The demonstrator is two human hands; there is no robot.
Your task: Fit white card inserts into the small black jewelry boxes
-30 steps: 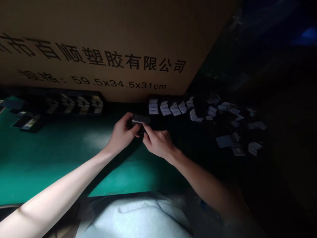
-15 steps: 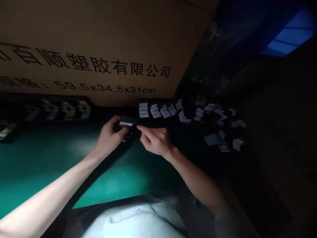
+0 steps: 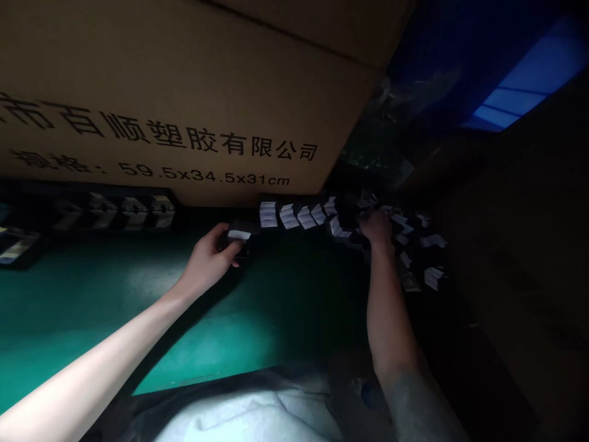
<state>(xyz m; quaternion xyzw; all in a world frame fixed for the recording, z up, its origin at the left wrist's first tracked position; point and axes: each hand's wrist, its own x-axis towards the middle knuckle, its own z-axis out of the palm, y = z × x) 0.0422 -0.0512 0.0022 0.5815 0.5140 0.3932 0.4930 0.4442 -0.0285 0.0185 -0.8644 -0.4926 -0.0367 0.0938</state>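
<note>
My left hand (image 3: 214, 255) is closed round a small black box (image 3: 240, 226) with a white paper flap on its near side, held just above the green table. Far to the right, my right hand (image 3: 376, 227) reaches in among several small dark pieces with folded white papers (image 3: 401, 225). Its fingers are in shadow, so what they touch is hidden. Between the hands, several folded white papers (image 3: 288, 216) stand in a row on dark pieces along the back.
A large cardboard carton (image 3: 184, 80) with printed writing stands behind the green table (image 3: 184, 344). Several black boxes (image 3: 161, 212) with pale inserts line the back left. Clear plastic wrapping (image 3: 377, 135) lies at the back right, near a blue surface (image 3: 515, 92).
My right hand has left the black box and moved right, into the scattered papers. My left hand keeps hold of the box. The view has shifted slightly.
</note>
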